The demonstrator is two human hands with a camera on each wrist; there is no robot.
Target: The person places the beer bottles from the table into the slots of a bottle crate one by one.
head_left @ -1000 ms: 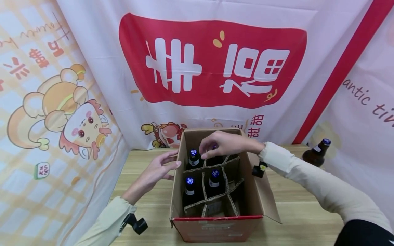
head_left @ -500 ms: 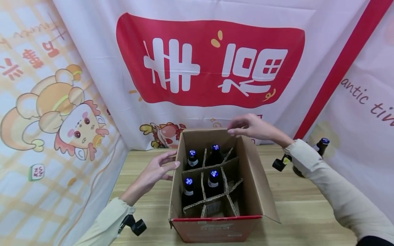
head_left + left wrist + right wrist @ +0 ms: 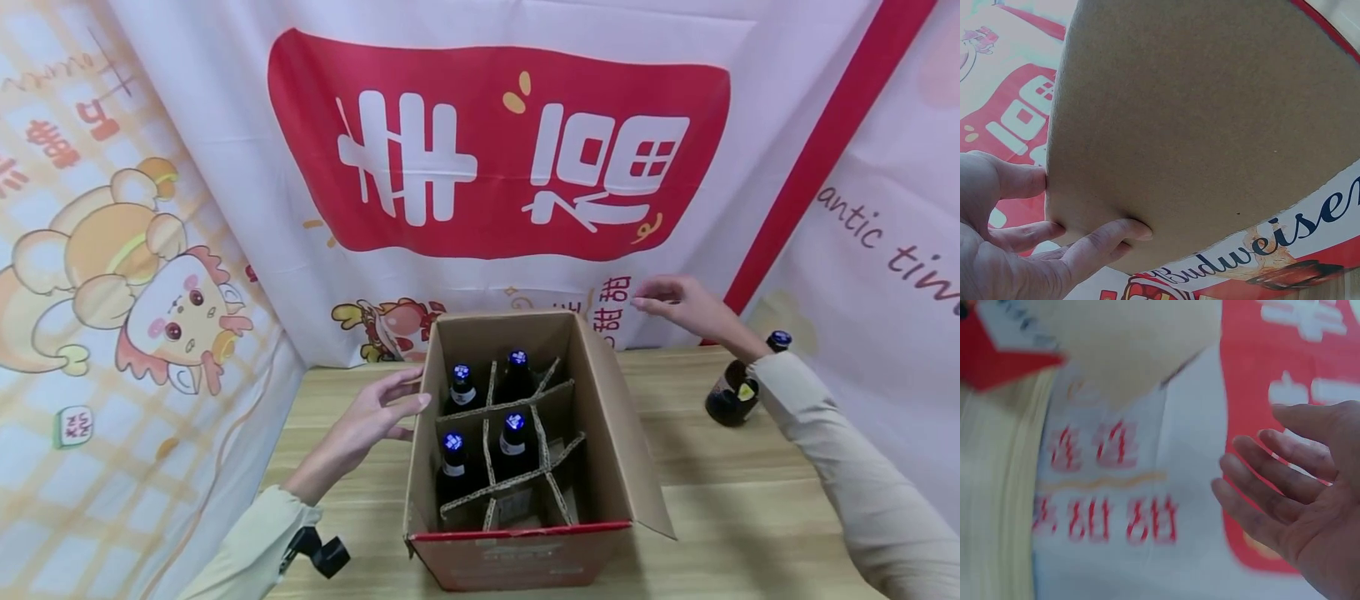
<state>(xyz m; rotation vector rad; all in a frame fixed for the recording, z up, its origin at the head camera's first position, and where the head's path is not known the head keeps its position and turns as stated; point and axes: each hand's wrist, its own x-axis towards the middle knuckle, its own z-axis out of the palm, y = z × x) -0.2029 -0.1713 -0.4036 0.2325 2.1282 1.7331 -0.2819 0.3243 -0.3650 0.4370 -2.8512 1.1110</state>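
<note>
A cardboard box (image 3: 525, 557) stands on the table, its inside split by cardboard dividers (image 3: 501, 486). Several dark bottles with blue caps stand upright in its cells, among them a back-left bottle (image 3: 462, 392) and a front-right bottle (image 3: 514, 437). My left hand (image 3: 367, 417) rests against the box's left side. In the left wrist view its fingertips (image 3: 1138, 229) touch the brown flap (image 3: 1210, 119), above "Budweiser" lettering. My right hand (image 3: 686, 304) hangs empty in the air right of the box, fingers loosely bent. Another brown bottle (image 3: 729, 402) stands on the table beyond my right wrist.
The wooden table (image 3: 697, 467) meets a printed cloth backdrop (image 3: 495, 287) close behind the box. Cloth also hangs at left and right. A flap (image 3: 651, 475) sticks out from the box's right side. Front-row and right-hand cells hold no bottle.
My right hand lifted away from the back-right bottle in the box and moved right, past the rim, toward the lone bottle's side. The left hand stayed at the box.
</note>
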